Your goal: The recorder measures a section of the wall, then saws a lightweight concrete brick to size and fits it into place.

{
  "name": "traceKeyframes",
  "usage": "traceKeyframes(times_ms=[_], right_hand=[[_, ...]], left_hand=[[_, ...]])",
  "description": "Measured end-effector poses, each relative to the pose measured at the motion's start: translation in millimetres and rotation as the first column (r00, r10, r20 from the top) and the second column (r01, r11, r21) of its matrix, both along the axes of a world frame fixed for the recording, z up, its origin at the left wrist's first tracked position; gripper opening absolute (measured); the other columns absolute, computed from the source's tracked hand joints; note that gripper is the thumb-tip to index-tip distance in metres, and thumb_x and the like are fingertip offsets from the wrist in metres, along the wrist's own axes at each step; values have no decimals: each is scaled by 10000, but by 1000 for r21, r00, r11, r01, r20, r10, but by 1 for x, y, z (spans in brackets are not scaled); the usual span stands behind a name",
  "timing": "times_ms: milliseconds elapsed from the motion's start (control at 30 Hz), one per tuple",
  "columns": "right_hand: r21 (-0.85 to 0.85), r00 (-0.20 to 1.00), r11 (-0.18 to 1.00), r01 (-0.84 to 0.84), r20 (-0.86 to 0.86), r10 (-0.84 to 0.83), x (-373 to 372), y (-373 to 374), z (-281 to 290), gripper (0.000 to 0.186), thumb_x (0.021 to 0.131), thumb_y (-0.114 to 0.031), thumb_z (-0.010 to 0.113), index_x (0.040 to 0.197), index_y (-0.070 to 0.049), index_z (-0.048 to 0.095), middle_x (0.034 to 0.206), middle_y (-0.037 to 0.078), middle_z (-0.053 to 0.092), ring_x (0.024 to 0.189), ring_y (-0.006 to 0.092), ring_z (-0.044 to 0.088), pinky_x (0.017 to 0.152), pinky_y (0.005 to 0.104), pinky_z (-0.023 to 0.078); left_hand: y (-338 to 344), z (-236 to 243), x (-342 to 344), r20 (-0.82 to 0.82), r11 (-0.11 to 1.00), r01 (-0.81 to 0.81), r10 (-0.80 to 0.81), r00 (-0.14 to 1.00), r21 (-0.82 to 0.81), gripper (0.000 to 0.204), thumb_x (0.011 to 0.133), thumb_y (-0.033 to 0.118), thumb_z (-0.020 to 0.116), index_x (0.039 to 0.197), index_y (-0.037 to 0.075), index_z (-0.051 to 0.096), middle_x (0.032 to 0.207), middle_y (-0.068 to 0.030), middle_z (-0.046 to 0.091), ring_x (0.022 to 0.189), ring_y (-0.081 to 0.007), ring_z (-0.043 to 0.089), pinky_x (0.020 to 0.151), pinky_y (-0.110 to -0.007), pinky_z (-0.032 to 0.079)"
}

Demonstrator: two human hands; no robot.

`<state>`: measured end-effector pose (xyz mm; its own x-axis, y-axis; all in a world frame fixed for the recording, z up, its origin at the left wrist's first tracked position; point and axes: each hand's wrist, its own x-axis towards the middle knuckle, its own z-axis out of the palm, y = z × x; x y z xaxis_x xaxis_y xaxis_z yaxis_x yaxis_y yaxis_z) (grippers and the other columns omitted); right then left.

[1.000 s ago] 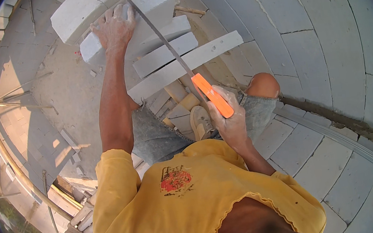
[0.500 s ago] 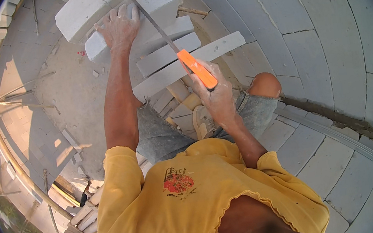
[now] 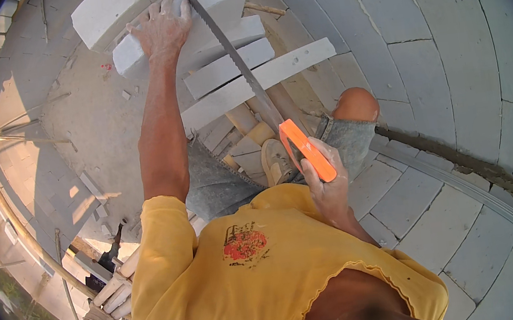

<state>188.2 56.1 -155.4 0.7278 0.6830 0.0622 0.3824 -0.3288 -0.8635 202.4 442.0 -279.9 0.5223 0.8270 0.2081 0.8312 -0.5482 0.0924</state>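
My left hand (image 3: 162, 33) lies with spread fingers on the near edge of a pale grey building block (image 3: 219, 3), pressing down on it. My right hand (image 3: 333, 189) grips the orange handle (image 3: 308, 150) of a handsaw, drawn back close to my body. The toothed saw blade (image 3: 240, 64) slants away to the upper left, and its tip lies over the block beside my left fingers. Whether the teeth sit in a cut cannot be made out.
Nearer pale slabs (image 3: 231, 67) and a long narrow strip (image 3: 262, 80) lie before my knees. Another large block (image 3: 108, 14) stands at the upper left. A block wall (image 3: 462, 49) rises on the right. Bamboo poles (image 3: 26, 229) run along the left, where a person (image 3: 110, 253) shows below.
My right hand has pulled the saw back toward my body and to the right. My left hand has stayed on the block. A person has come further into view at lower left.
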Motion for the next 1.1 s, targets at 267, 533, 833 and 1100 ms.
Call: traceKeyframes(times_ms=[267,533,833,1100], right_hand=[[-91,997,996,7,-76,-14,44,89,-17,352,922,-115,661,1246,-13,569,1181,159,652,995,291,666,828,338,521],[-86,996,996,11,-92,-19,36,72,-4,358,916,-113,670,1244,-7,575,1155,143,668,1021,220,662,885,313,512],[8,992,999,49,-116,-48,-7,-9,-1,370,880,-31,688,1235,-14,586,1228,153,625,983,294,675,867,355,519],[-115,999,993,-15,-37,11,49,113,-19,414,947,-262,640,1278,-28,556,1221,195,631,1055,346,649,885,371,502]], left_hand=[[-5,1,23,49,997,44,-41,998,-62,526,961,562,414,1334,239,596,1349,-91,586,1296,-323,498,1093,-670,237],[-5,2,8,24,1000,24,-24,999,2,529,969,558,393,1344,240,587,1344,-89,589,1285,-326,507,1097,-667,232],[-1,4,1,0,1000,8,-8,1000,0,531,964,557,401,1354,243,578,1347,-76,590,1296,-331,495,1111,-650,226],[-6,-5,6,64,999,33,-32,997,-25,520,965,532,404,1341,221,585,1329,-90,591,1282,-319,503,1109,-667,202]])
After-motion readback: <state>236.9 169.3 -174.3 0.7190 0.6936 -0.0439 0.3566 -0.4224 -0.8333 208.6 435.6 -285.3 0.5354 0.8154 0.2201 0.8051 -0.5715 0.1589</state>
